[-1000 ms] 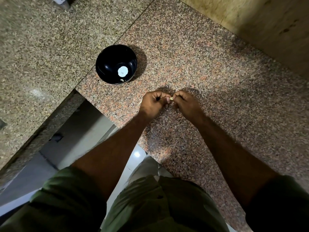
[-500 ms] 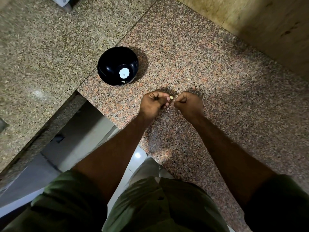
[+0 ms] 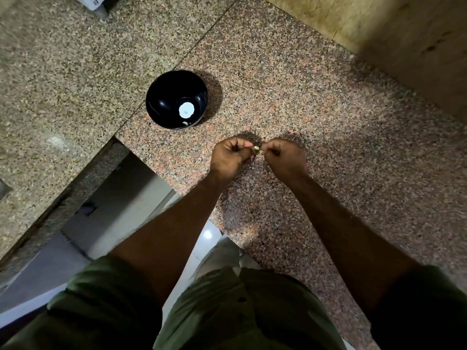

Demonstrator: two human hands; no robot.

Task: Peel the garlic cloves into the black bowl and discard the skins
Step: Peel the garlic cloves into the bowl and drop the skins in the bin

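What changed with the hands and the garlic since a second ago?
Almost nothing. Both hands keep pinching the small pale garlic clove between them: left hand, right hand. The round black bowl stays put on the speckled granite counter.

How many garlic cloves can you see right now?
2: one garlic clove pinched between the left hand and right hand, one pale piece in the black bowl. Others may be hidden.
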